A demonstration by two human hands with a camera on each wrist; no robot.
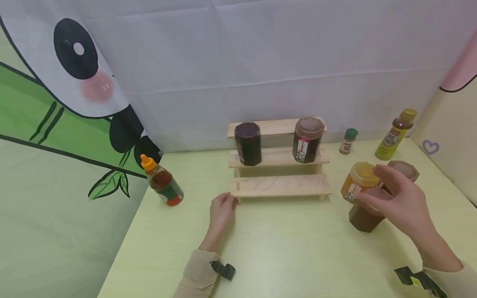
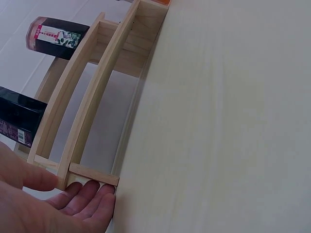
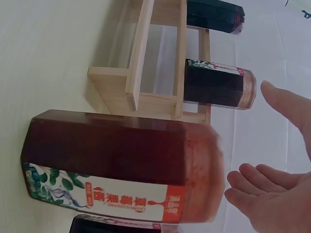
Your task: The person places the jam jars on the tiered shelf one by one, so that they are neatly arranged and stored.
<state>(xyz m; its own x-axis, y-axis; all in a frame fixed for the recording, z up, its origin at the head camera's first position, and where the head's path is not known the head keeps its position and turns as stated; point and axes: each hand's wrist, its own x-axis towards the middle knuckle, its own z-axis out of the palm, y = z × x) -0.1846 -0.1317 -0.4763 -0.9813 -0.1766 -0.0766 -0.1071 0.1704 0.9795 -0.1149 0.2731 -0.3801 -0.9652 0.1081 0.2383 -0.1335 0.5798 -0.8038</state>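
A three-tier wooden rack (image 1: 281,185) stands near the back wall. My left hand (image 1: 220,213) holds its front left corner, thumb (image 2: 41,178) at the lowest board and the other fingers curled against the end piece. On the middle tier sit two dark jars, one at the left (image 1: 249,145) and one with a white-and-red label at the right (image 1: 308,145). My right hand (image 1: 404,205) hovers by the lid of a dark red jam jar (image 3: 112,145), thumb and fingers spread wide. In the right wrist view a gap shows between fingers and lid.
Beside that jam jar stand a yellow-lidded jar (image 1: 352,186) and another dark jar (image 1: 406,169). Farther back are a green-capped spice bottle (image 1: 346,145) and a tall yellow-labelled bottle (image 1: 391,138). A sauce bottle with an orange cap (image 1: 165,186) stands at the table's left side.
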